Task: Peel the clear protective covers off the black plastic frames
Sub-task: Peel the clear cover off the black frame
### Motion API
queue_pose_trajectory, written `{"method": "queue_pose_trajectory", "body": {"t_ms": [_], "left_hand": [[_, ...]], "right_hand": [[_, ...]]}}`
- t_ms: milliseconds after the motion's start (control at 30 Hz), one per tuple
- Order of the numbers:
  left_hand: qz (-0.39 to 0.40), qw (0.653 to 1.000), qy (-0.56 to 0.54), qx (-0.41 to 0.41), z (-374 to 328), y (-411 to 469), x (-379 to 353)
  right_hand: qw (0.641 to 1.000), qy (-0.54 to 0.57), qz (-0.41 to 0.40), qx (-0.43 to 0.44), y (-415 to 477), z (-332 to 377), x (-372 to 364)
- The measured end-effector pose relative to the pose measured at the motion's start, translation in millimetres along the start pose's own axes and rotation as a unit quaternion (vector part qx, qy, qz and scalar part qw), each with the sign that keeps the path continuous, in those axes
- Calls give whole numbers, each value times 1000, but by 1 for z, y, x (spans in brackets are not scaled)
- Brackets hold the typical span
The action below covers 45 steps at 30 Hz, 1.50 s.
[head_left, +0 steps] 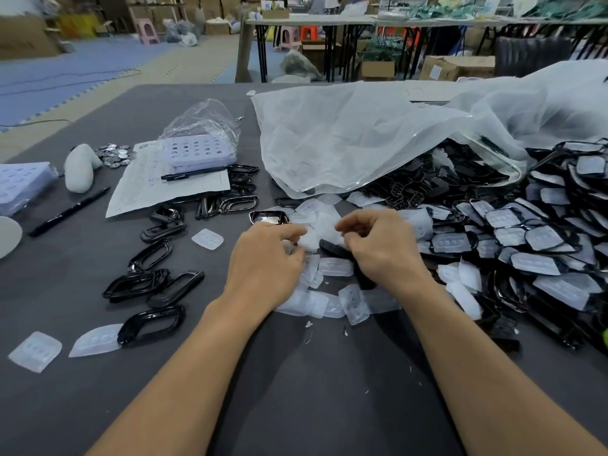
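Right hand (383,250): fingers curl round a black frame (330,249).
Left hand (265,258): fingers pinch its clear cover (311,241).
Tip: probably best to peel from one corner, keeping the frame steady.

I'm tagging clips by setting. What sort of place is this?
Probably a small assembly workshop or warehouse: a bulk heap of frames, cartons on the floor, and rows of folding tables.

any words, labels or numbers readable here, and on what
Nothing can be read.
Paper sheet: printed rows, too blurred.
Pen: faint mark, too small.
Box label at the back: too blurred.
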<state>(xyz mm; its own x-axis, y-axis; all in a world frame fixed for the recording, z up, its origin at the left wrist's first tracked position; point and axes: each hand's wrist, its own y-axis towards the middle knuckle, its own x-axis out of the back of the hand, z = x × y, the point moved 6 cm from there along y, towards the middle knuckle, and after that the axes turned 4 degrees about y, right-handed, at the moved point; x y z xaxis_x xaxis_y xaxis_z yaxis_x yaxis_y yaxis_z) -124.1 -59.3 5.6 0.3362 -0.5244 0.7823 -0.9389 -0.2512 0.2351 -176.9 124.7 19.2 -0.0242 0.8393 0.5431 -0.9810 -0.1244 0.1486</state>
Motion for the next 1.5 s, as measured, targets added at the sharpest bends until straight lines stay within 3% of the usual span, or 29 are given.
{"method": "queue_pose_trajectory", "body": {"t_ms": [167, 300, 467, 567, 667, 767, 900, 1067, 1200, 1333, 1500], "left_hand": [[42, 999, -30, 14, 5, 4, -4], [-9, 999, -49, 21, 0, 1, 5], [-140, 975, 175, 9, 10, -5, 72], [-52, 947, 298, 106, 51, -14, 104], [102, 931, 303, 178, 79, -29, 106], [110, 933, 298, 171, 78, -32, 104], [46, 963, 224, 146, 61, -28, 102], [61, 969, 204, 125, 51, -29, 84], [-20, 997, -2, 69, 29, -25, 85], [-58, 991, -111, -47, -18, -30, 63], [-107, 981, -162, -17, -15, -25, 41]], "right_hand": [[988, -132, 75, 33, -4, 7, -18], [986, -147, 59, 46, -7, 14, -20], [996, -64, 32, 50, -14, 15, -22], [998, 22, 23, 51, -18, 20, -26], [995, 79, 36, 46, -24, 27, -34], [991, 113, 59, 31, -31, 29, -43], [984, 157, 83, 3, -36, 26, -49], [971, 217, 93, -30, -34, 22, -49], [947, 301, 100, -55, -31, 20, -49], [931, 337, 131, -58, -28, 20, -47], [900, 396, 162, -79, -25, 20, -46]]}}
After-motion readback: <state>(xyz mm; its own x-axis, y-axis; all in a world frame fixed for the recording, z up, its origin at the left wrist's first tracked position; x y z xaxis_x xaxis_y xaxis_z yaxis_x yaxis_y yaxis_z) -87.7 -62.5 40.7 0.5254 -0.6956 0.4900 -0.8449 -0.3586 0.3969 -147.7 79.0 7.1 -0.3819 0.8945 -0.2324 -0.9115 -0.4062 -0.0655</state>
